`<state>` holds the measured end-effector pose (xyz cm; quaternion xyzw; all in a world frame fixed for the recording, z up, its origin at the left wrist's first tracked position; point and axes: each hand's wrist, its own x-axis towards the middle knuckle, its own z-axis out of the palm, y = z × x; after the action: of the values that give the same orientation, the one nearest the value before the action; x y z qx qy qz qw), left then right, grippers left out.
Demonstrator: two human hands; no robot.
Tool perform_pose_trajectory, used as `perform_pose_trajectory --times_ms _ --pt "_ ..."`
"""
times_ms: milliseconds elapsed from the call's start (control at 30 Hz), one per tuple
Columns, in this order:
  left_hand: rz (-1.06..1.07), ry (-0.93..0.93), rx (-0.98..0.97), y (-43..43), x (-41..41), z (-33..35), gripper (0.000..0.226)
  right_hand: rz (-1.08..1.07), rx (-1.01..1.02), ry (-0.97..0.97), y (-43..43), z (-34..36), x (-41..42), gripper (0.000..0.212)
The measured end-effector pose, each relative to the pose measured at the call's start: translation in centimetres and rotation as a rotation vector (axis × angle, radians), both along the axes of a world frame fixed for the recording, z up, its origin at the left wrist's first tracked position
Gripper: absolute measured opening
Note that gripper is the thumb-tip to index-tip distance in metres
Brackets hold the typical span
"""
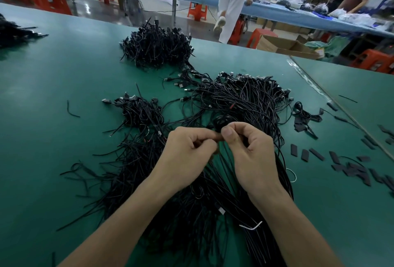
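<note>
My left hand (187,156) and my right hand (249,151) meet over the middle of the green table (53,149). Both pinch a coiled black cable (221,120) between thumbs and fingertips, with its coil showing just above them. A loose spread of black USB cables (245,100) lies beyond the hands. More loose black cables (170,213) fan out under my forearms. A bundled heap of coiled cables (157,48) sits farther back, and a smaller heap (140,110) lies left of the hands.
Several short black sleeve pieces (341,164) are scattered at the right. A white tie (251,226) lies near my right forearm. Another cable pile (15,32) sits at far left. A cardboard box (285,47), orange stools and people stand beyond the table edge.
</note>
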<state>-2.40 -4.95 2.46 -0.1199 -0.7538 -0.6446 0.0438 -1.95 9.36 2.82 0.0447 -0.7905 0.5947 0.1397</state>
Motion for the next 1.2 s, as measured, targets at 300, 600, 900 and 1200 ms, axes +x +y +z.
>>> perform_pose_trajectory --times_ms 300,600,900,1200 --pt "-0.140 -0.337 0.232 -0.2 -0.4 0.2 0.064 0.040 0.151 0.014 0.5 0.7 0.1 0.016" --pt "-0.176 -0.433 0.387 -0.5 -0.6 -0.1 0.026 0.033 0.269 0.077 0.6 0.3 0.5 0.026" --pt "-0.180 -0.356 0.333 -0.7 -1.0 -0.6 0.020 0.024 0.188 -0.056 1.1 -0.3 0.3 0.014" --pt "-0.170 -0.143 0.054 -1.4 -1.4 -1.1 0.017 0.120 -0.041 -0.216 1.3 -0.8 0.4 0.020"
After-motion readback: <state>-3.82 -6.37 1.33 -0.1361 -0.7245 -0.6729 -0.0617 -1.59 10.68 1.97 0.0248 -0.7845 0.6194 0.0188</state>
